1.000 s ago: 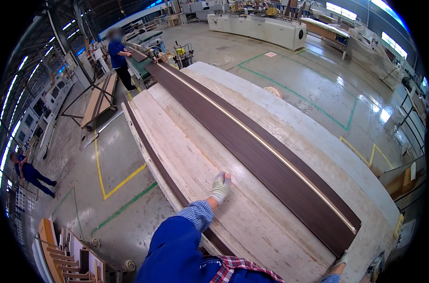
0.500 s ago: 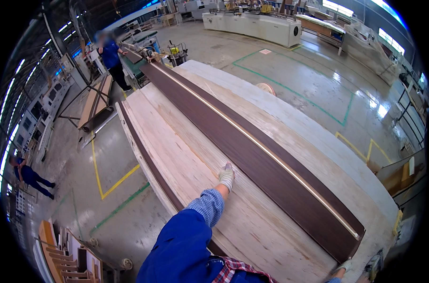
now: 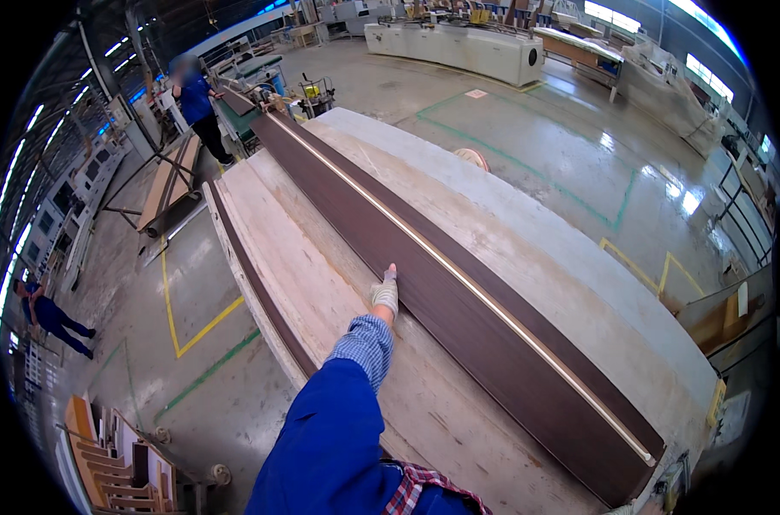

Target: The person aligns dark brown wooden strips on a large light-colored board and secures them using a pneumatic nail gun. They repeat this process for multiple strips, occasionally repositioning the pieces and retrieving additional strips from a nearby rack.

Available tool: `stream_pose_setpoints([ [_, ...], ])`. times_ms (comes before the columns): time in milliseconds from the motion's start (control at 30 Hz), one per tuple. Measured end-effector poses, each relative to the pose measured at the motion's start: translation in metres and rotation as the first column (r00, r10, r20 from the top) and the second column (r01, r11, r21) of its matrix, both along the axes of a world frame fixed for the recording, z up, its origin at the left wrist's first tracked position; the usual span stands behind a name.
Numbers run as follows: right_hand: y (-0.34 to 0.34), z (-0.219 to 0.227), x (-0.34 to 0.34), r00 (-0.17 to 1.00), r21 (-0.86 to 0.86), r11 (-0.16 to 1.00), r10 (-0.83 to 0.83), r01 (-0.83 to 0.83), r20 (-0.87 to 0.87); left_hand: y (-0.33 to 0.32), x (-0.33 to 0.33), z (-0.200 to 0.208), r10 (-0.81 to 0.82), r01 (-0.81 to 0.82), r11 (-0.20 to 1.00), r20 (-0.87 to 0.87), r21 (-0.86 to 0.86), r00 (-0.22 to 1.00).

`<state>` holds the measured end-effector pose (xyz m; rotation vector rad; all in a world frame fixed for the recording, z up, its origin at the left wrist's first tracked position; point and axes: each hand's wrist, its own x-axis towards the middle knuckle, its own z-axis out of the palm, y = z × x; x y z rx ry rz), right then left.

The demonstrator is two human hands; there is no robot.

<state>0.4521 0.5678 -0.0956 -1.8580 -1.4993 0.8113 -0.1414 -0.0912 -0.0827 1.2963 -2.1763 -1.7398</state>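
Observation:
A long dark brown panel [image 3: 476, 335] with a pale strip [image 3: 493, 306] running along it lies slantwise over the light wooden boards of a worktable. My left hand [image 3: 385, 293], in a pale work glove, is at the panel's left long edge, about midway along. Its thumb points forward by the edge; the other fingers are mostly hidden, and the hand appears closed on the edge. My right hand does not show clearly; the panel's near end reaches the lower right of the view, where the hand was before.
Along the table's left side runs a narrow dark strip [image 3: 257, 275]. One co-worker [image 3: 201, 112] stands at the panel's far end by a machine; another person [image 3: 53, 318] stands far left. A rack of wooden parts [image 3: 119, 459] is at lower left, a white machine [image 3: 450, 51] behind.
My left hand has moved forward and left, from the pale boards to the dark panel's edge. My right hand has dropped out of sight at the near end.

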Motion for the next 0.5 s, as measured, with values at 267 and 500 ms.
stream_pose_setpoints([
  [267, -0.003, 0.019, 0.047, 0.996, 0.092, 0.995, -0.046, 0.039, 0.071, 0.022, 0.048, 0.002, 0.093, 0.072, 0.881, -0.320, 0.467, 0.943],
  [500, -0.017, 0.043, 0.145, 0.971, 0.241, 0.966, -0.142, 0.094, 0.190, 0.048, 0.162, 0.051, -0.143, 0.242, 0.765, -0.209, 0.597, 0.967],
])
